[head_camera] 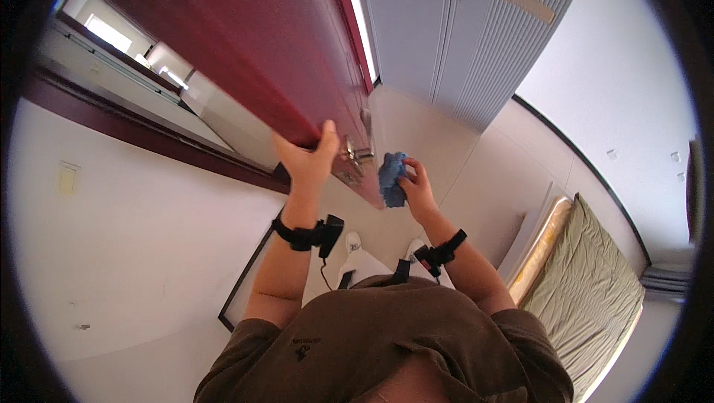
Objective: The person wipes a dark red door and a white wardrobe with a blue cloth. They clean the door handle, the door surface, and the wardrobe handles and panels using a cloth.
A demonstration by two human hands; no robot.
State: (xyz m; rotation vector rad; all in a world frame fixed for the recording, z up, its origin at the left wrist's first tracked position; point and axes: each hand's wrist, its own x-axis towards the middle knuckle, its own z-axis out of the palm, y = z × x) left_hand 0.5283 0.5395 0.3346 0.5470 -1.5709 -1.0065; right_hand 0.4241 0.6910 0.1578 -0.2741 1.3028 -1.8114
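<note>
A dark red door (pixel 262 29) stands ajar in front of me, its free edge towards my left side. My left hand (pixel 309 157) grips that edge, with the thumb on the near face and the other fingers hidden behind it. Just right of the thumb is a metal lever handle (pixel 362 154) on the door. My right hand (pixel 415 182) pinches a crumpled blue cloth (pixel 392 180) between thumb and fingers. The cloth is close to the door's face below the handle; whether it touches the door I cannot tell.
A grey cabinet (pixel 413 29) with black handles stands beyond the door. To the right is a bed with a green-covered mattress (pixel 585 291). A white wall (pixel 139 235) with a light switch (pixel 68 177) runs along the left. My shoes (pixel 353 242) are on the pale tiled floor (pixel 435 129).
</note>
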